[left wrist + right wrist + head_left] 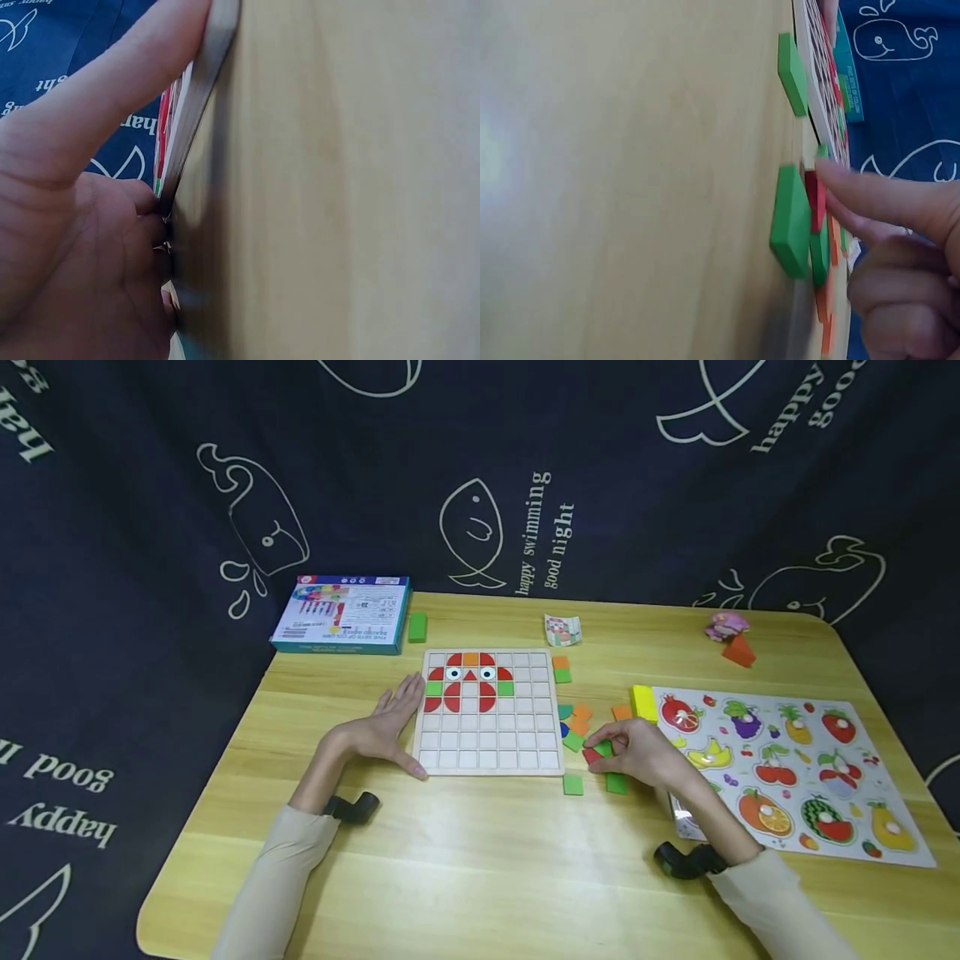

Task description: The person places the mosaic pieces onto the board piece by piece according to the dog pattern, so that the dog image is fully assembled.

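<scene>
A wooden grid board [487, 760] lies on the table, with red, green, orange and eye-patterned tiles [470, 675] set in its upper left cells. Along the board's left edge rests my left hand [381, 731], fingers and thumb spread; its thumb [142, 64] touches the board's side in the left wrist view. To the right of the board, my right hand [637, 752] pinches a red tile [592, 756] between thumb and finger. Loose green tiles [791, 221] and orange tiles [581, 717] lie around it, partly hidden by the hand.
A fruit puzzle board [810, 810] lies to the right, with a yellow block [643, 703] at its corner. Towards the back are a boxed set [341, 618], a green block [417, 628], a small picture card [562, 630] and a purple toy [726, 625].
</scene>
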Demonstrator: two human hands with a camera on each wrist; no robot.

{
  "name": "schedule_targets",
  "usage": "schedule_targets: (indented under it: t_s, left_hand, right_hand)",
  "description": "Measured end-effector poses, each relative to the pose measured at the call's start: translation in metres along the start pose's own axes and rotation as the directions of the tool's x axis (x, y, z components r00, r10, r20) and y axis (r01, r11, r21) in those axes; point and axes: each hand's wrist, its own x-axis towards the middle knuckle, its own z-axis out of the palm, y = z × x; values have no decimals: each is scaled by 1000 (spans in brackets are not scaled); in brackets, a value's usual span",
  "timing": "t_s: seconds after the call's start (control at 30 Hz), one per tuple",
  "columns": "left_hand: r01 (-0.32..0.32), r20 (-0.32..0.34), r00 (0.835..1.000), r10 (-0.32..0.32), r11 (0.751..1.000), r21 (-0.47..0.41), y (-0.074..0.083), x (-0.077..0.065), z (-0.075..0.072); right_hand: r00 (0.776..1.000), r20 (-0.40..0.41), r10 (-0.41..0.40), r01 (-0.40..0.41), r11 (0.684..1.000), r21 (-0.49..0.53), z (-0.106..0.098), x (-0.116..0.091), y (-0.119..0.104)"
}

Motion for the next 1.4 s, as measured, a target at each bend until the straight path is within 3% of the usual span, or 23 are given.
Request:
schedule_targets:
  t_s: [0.13, 0.37, 0.6, 0.8, 1.03, 1.4]
  left_hand:
    - [-1, 2, 1000, 1, 1000, -4, -1, 1, 1]
    - [-7, 2, 1000, 7, 1000, -17, -2, 1, 3]
    - [-8, -5, 1000, 8, 1000, 0, -1, 2, 2]
    - [-4, -3, 1000, 4, 1000, -9, -2, 1, 5]
    - [-9, -8, 1000, 9, 1000, -7, -4, 0, 5]
    - [-11, -9, 1000, 11, 1000, 9, -1, 0, 1]
  right_hand:
    - [1000, -23, 14, -15, 1000, -20, 2, 5, -1]
    - [999, 34, -9, 10, 1000, -12, -6, 8, -3]
    - [999, -6, 52, -52, 999, -11, -13, 8, 1]
    - [1000, -5, -6, 6, 1000, 9, -9, 8, 4]
    - [995, -32, 96, -96, 995, 6, -3, 6, -2]
    - [993, -54, 104, -103, 994, 32, 5, 7, -8]
